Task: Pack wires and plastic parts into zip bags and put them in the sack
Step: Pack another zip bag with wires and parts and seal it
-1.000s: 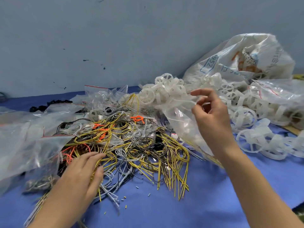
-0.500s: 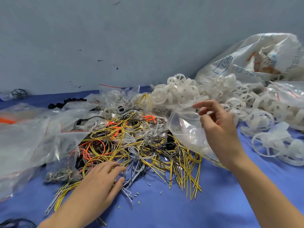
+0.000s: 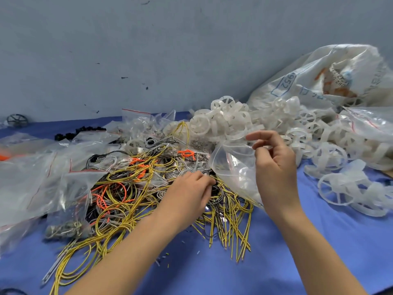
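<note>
Moved the left hand point(image 3: 187, 192) up and to the right since the earlier frame, off the lower-left edge of the wires point(image 3: 131, 188) and into the middle of the picture. Curls its fingers point(image 3: 200, 177) down round a dark bundle in the heap, right at the mouth of the zip bag point(image 3: 234, 165). Pinches the bag's upper rim with the right hand point(image 3: 274, 167), thumb and forefinger closed on the clear plastic, remaining fingers point(image 3: 276, 155) bent loosely; holds the mouth agape just right of centre, facing the left hand. Resting on yellow wire ends below: the bag's lower part. Spread across centre and lower left on the blue tabletop point(image 3: 212, 273): a tangle of yellow, orange, grey and black wires. Heaped behind and to the right of the bag: white wheel-shaped plastic parts point(image 3: 225, 122). Slumped in the upper right against the grey wall point(image 3: 148, 50): a printed white sack point(image 3: 319, 81). Stacked along the left edge: more clear bags point(image 3: 32, 177), with small black pieces point(image 3: 78, 132) beyond them.
</note>
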